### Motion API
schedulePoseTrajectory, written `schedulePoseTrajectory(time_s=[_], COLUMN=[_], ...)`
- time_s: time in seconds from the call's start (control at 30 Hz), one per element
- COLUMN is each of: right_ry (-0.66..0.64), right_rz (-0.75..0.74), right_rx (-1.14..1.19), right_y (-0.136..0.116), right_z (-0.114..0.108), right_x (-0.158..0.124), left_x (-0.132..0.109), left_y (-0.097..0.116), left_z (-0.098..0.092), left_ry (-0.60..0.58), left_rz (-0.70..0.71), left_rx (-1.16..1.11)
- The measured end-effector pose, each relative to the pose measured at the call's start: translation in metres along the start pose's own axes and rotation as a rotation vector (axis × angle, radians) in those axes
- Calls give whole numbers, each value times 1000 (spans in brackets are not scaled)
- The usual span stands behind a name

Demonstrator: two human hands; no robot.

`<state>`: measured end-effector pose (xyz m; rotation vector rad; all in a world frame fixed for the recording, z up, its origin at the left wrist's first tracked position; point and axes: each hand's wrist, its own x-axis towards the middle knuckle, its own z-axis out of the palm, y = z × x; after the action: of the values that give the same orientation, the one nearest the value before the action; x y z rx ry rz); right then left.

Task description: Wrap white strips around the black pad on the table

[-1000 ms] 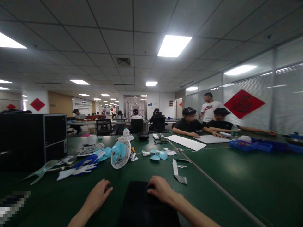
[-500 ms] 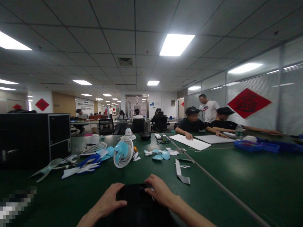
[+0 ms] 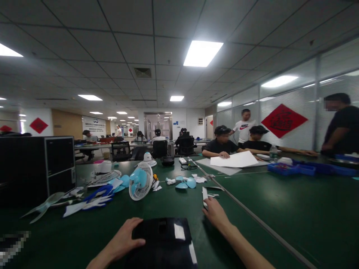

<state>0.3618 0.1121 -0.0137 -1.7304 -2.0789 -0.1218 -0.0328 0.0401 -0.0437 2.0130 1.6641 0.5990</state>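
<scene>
Leaving the black case [image 3: 161, 241] at bottom centre since the earlier frame, the right hand [image 3: 216, 213] now meets one silver-white strip [image 3: 205, 192] right of centre, its grip unclear. The left hand [image 3: 127, 238], thumb and fingers spread wide, touches that single case's left edge. Two white fan grilles [image 3: 146, 189] lie left of centre.

The left forearm [image 3: 102, 258] is slanting up from the lower edge, its bare wrist running almost straight into the left hand [image 3: 126, 238]. There the thumb is pointing rightward, spread from the fingers in a C shape, the back of the hand facing outward. The bare right forearm [image 3: 245, 244] is angling up and leftward, and the right hand [image 3: 217, 215] is lying farther forward, palm downward, fingers bending toward their tips.
</scene>
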Motion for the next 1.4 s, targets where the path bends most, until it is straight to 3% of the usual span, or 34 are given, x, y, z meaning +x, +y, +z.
schedulePoseTrajectory(time_s=[0.37,0.93,1.13,1.4], right_ry=[-23,-22,21,266], right_rz=[124,177,199,198], right_rx=[-61,-55,-28,37], right_y=[21,33,35,41], right_z=[29,39,25,-27], right_x=[18,28,25,18], left_x=[0,1,4,4], left_y=[-1,2,-4,-6], left_z=[-3,-1,1,1], left_ry=[28,41,41,60], left_rz=[5,-20,-4,-8], left_rx=[29,-9,1,-38])
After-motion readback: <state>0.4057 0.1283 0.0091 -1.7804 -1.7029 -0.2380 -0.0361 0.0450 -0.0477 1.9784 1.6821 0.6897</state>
